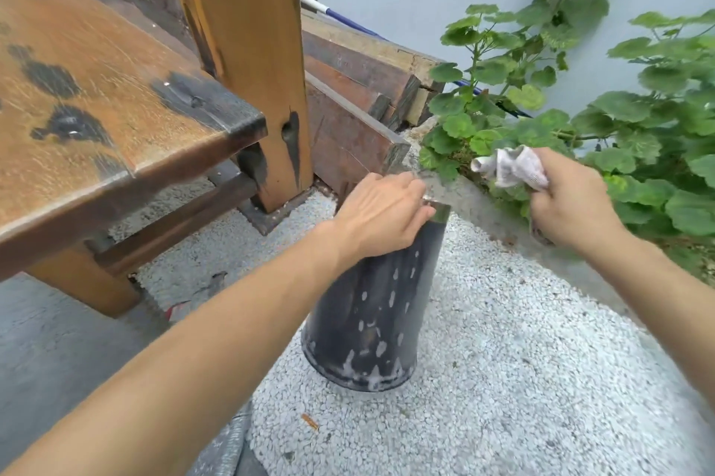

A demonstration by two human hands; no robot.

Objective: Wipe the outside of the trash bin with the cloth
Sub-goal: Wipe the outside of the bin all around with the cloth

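Trash bin (371, 305): dark, tapered, standing upright on pale gravel (503, 359), directly under our left hand (381, 214) and below-left of our right hand (568, 197). Its near wall carries many whitish spots and streaks, thickest toward the base, so we judge the wiping barely begun or not begun on this face; the far side is hidden from us. Left hand rests over the top rim, fingers curled on it, steadying the bin. Right hand is clenched around the cloth (510, 166), a bunched grey-white rag held up in the air, apart from the bin, level with its rim. Left to do, as we read it: bring the cloth down onto the wall and work around. Beyond the left hand, a weathered wooden table (116, 89); beyond the right hand, leafy green plants (638, 119) against a pale wall.
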